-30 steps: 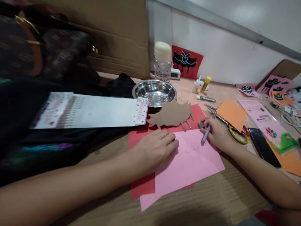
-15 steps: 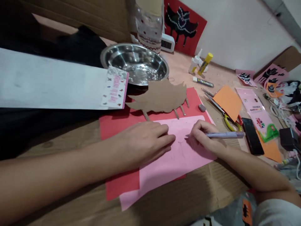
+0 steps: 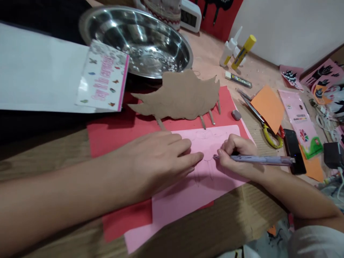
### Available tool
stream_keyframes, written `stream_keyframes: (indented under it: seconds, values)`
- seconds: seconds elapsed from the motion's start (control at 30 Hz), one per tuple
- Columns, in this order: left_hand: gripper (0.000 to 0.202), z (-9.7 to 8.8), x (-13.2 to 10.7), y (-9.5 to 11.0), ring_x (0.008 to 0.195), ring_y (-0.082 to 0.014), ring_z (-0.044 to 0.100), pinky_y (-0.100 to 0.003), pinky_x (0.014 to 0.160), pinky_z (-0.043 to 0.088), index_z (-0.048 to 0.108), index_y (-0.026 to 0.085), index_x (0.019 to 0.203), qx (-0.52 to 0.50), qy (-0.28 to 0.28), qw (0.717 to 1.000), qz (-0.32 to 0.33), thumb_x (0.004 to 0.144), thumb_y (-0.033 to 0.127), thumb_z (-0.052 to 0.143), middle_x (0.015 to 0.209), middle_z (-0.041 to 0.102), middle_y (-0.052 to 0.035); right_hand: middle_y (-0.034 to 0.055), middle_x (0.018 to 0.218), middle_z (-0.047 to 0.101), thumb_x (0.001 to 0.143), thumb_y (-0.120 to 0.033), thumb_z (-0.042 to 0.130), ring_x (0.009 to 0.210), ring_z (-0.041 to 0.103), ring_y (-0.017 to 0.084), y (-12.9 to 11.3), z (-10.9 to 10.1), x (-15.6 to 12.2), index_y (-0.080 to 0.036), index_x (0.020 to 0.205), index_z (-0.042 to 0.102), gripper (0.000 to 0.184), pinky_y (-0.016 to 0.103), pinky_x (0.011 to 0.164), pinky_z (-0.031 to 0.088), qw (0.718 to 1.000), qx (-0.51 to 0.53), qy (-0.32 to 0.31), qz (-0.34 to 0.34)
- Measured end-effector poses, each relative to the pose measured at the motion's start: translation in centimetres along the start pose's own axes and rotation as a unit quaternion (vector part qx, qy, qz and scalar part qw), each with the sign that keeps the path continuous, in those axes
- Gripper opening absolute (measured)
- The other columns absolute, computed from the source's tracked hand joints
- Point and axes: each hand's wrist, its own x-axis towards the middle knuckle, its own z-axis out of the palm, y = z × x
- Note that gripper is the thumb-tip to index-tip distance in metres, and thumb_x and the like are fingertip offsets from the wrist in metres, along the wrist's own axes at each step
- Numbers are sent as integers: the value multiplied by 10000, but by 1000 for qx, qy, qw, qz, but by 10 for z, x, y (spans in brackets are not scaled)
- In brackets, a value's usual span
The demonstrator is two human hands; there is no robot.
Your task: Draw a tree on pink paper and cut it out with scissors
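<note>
Pink paper, one sheet over one red sheet on the table, lies under the left hand, whose fingers are stretched flat and grip nothing. The right hand has its fingers curled tight round one lilac pen, its tip touching that paper. Beyond lie one brown cardboard cutout, one steel bowl, one eraser and one pair of scissors.

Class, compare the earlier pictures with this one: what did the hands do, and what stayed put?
The right hand, holding the pen, moved from beside the eraser onto the pink sheet, tip now on it. The left hand stayed flat on that sheet.
</note>
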Motion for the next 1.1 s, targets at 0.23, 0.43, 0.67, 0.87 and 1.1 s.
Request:
stream_keyframes:
  seconds: [0.23, 0.43, 0.67, 0.87, 1.1]
  values:
    - [130, -1, 1, 1, 616, -217, 518, -373, 575, 344, 728, 218, 1004, 13, 7, 1000, 5, 989, 169, 609, 739, 608, -16, -73, 564, 486, 873, -270, 663, 500, 451, 120, -3, 0, 1, -271, 680, 398, 328, 272, 507, 358, 1000, -27, -6, -14]
    - [196, 0, 1, 1, 606, -215, 515, -368, 579, 344, 737, 215, 1009, 24, 16, 1000, 9, 1049, 219, 546, 730, 603, -22, -79, 568, 476, 879, -277, 682, 496, 430, 111, 1, 1, -1, -272, 684, 381, 359, 263, 494, 355, 999, -13, 32, -9]
    - [183, -1, 1, 1, 612, -215, 544, -368, 574, 356, 743, 219, 1002, 21, 6, 1000, 8, 1045, 226, 564, 734, 619, -23, -74, 560, 466, 876, -294, 665, 495, 434, 117, -4, 0, 3, -274, 684, 395, 332, 266, 490, 348, 1000, -20, -1, -2]
    - [214, -1, 2, 1, 618, -219, 556, -372, 578, 366, 746, 222, 1033, 30, 13, 999, 16, 1065, 267, 540, 729, 630, -23, -72, 567, 477, 879, -289, 652, 498, 443, 118, -5, 0, 2, -273, 683, 390, 327, 267, 494, 354, 999, -33, 3, -4]
    - [212, 0, 1, 1, 622, -230, 554, -381, 578, 367, 744, 214, 1010, 19, 13, 1000, 7, 1060, 248, 541, 738, 616, -25, -79, 563, 469, 880, -295, 673, 493, 433, 119, 0, 1, 1, -276, 691, 380, 349, 270, 496, 359, 999, -23, 24, -10]
